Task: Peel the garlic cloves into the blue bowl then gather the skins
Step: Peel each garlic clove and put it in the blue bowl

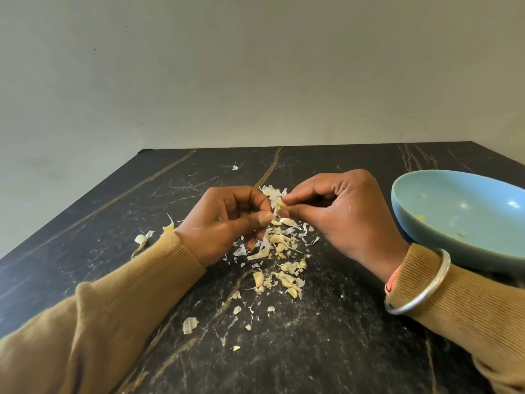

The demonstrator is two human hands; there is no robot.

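Left hand: our left hand (227,220) is curled, thumb and forefinger pinching the lower end of the garlic clove (281,203), the other fingers folded into the palm.
Right hand: our right hand (342,216) is curled too, its fingertips gripping the upper end of the same clove, so both hands meet on it.
Garlic clove: we hold it in the air between the two hands, above the far part of the skins; it is small and pale, and we cannot tell how much skin is on it.
Skins: the skins (279,247) lie scattered on the table (108,211) under and in front of our hands, thickest between the wrists; some plumper yellowish bits sit among them, and we cannot tell whether they are cloves or skin.
Stray pieces: a white piece with a stalk (140,240) lies just beside our left sleeve (119,297), and a bigger flake (189,325) lies nearer us.
Blue bowl: the blue bowl (412,231) stands on the table to the right, just beside our right wrist; we see a few small yellowish specks inside.
Wrist: a silver bangle (420,282) rings our right sleeve (460,305).
Background: a plain grey wall (255,66) rises behind the dark, veined table.
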